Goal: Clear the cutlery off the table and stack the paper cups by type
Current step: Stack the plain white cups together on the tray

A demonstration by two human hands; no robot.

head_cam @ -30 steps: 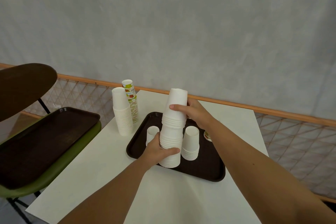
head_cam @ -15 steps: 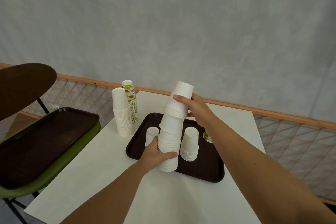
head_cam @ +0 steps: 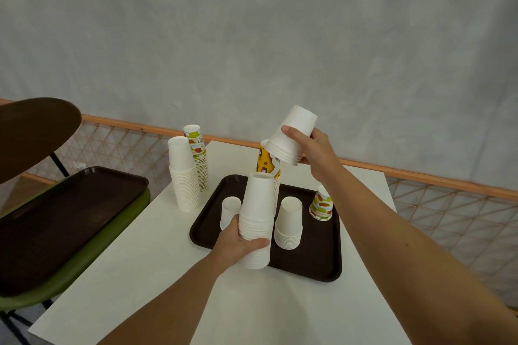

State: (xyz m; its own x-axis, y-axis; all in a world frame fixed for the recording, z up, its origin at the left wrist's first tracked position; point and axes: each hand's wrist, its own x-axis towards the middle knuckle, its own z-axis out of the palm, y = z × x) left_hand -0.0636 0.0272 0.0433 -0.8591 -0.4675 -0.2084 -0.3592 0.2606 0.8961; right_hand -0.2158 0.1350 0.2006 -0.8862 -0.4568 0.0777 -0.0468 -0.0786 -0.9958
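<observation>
White cups (head_cam: 293, 140) in right hand (head_cam: 316, 152)

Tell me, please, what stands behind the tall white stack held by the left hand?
Behind the tall white stack stands a yellow patterned cup stack on the brown tray. Only its top shows; its lower part is covered.

Five stacks of plain white paper cups (head_cam: 257, 213), two stacks of green-patterned paper cups (head_cam: 199, 159), one yellow printed paper cup stack (head_cam: 266, 163), two dark brown plastic trays (head_cam: 314, 258), two hands (head_cam: 238, 244)
</observation>
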